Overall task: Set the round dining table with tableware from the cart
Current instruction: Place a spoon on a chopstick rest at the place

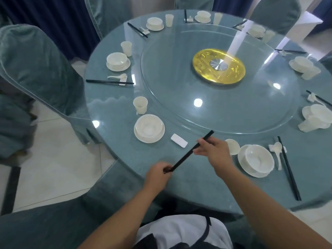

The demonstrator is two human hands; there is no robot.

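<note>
chopsticks going down

both hands pinch them, left at the near end, right mid-shaft, probably lining up for the rest.

Near end of the pair of black chopsticks buried in the curled left hand; a middle stretch covered by the fingers of the right hand. Small white cup half hidden behind that right hand. Far-right white bowl-and-cup cluster smeared by lens blur, possibly tipped over. Black chopsticks at the right edge cut off by the frame. Teal fabric-covered chair cropped at left.
</note>
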